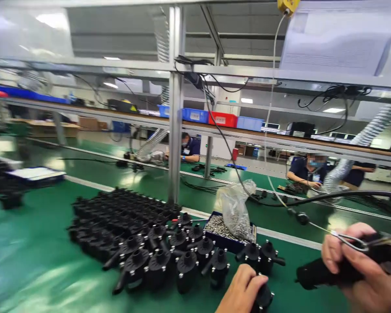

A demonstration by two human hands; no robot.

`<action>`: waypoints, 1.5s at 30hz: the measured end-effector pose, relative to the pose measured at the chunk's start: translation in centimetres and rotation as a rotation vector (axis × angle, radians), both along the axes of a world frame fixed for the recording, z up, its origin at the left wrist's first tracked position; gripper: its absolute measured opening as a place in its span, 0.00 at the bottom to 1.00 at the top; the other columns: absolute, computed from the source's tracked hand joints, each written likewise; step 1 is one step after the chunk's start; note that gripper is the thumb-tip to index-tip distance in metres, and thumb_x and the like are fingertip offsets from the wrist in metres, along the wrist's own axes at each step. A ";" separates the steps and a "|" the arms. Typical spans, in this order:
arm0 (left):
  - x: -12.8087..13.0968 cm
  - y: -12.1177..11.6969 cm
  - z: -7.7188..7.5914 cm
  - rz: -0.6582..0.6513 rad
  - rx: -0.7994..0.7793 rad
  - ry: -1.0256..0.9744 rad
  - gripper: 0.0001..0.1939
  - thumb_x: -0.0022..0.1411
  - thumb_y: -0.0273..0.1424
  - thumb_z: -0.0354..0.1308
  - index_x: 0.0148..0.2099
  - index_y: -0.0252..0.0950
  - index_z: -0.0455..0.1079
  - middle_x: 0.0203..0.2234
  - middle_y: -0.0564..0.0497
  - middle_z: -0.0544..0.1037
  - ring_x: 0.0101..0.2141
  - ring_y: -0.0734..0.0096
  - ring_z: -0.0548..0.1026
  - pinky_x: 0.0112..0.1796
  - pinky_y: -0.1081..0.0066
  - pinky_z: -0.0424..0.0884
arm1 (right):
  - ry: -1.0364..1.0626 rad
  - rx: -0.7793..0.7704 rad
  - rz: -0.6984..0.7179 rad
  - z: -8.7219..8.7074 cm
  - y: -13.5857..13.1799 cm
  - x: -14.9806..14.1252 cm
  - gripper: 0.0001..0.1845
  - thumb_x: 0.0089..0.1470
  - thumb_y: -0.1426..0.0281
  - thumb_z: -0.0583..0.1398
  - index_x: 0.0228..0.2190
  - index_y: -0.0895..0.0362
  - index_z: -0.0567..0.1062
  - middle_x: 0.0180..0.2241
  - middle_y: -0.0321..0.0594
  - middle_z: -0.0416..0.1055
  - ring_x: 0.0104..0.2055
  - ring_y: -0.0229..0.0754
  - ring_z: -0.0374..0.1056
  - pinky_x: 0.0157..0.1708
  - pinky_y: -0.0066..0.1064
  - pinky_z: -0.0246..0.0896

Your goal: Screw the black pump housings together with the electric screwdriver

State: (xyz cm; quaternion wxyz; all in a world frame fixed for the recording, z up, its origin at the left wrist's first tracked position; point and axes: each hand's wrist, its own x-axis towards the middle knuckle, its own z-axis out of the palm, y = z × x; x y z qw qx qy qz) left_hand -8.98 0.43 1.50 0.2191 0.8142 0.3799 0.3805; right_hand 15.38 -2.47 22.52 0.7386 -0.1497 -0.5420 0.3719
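Note:
At the front edge, my left hand (239,290) is closed around a black plastic pump housing (264,298) with silvery screws in its rim. Over at the right, my right hand (366,271) is wrapped round a black electric screwdriver (319,274), which lies almost level with its narrow end toward the left. A wire loop (352,241) on a hanging cord reaches the screwdriver by my right fingers. Several more pump housings (187,267) stand upright left of my left hand, with screws in their rims. Beyond them sits a blue box of loose screws (215,228).
A clear plastic bag (236,213) rests on the screw box. The green bench (45,248) carries a dense block of black housings (117,217). A metal post (175,130) rises behind it. A black cable (345,196) crosses at right. Two co-workers sit across the bench.

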 end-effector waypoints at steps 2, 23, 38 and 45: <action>-0.6 -0.1 -0.8 -0.052 -0.028 -0.193 0.32 0.77 0.57 0.45 0.69 0.44 0.69 0.57 0.37 0.71 0.59 0.46 0.70 0.64 0.49 0.65 | -0.036 -0.015 0.042 0.1 -0.3 -1.2 0.15 0.56 0.66 0.73 0.36 0.52 0.73 0.22 0.35 0.69 0.20 0.40 0.66 0.18 0.26 0.58; -0.5 -0.8 -1.3 -0.216 -0.651 -0.602 0.38 0.59 0.51 0.71 0.66 0.43 0.67 0.55 0.45 0.74 0.55 0.53 0.72 0.59 0.59 0.67 | -0.170 -0.036 0.247 -4.2 4.8 -8.0 0.12 0.66 0.66 0.69 0.40 0.53 0.70 0.25 0.32 0.70 0.20 0.36 0.67 0.21 0.24 0.63; 1.5 -0.4 -1.5 -0.218 -0.810 -0.795 0.42 0.45 0.30 0.71 0.63 0.41 0.62 0.43 0.50 0.74 0.40 0.62 0.75 0.41 0.64 0.73 | -0.197 -0.066 0.232 -4.4 4.7 -9.8 0.11 0.68 0.69 0.67 0.39 0.52 0.68 0.24 0.27 0.63 0.16 0.32 0.61 0.18 0.21 0.56; 1.9 -0.3 -3.0 -0.213 -0.765 -0.819 0.41 0.46 0.32 0.73 0.62 0.41 0.64 0.42 0.49 0.76 0.43 0.60 0.77 0.42 0.65 0.71 | -0.184 -0.094 0.209 -4.7 5.1 -10.3 0.14 0.66 0.65 0.68 0.38 0.53 0.67 0.23 0.26 0.63 0.15 0.32 0.58 0.16 0.22 0.53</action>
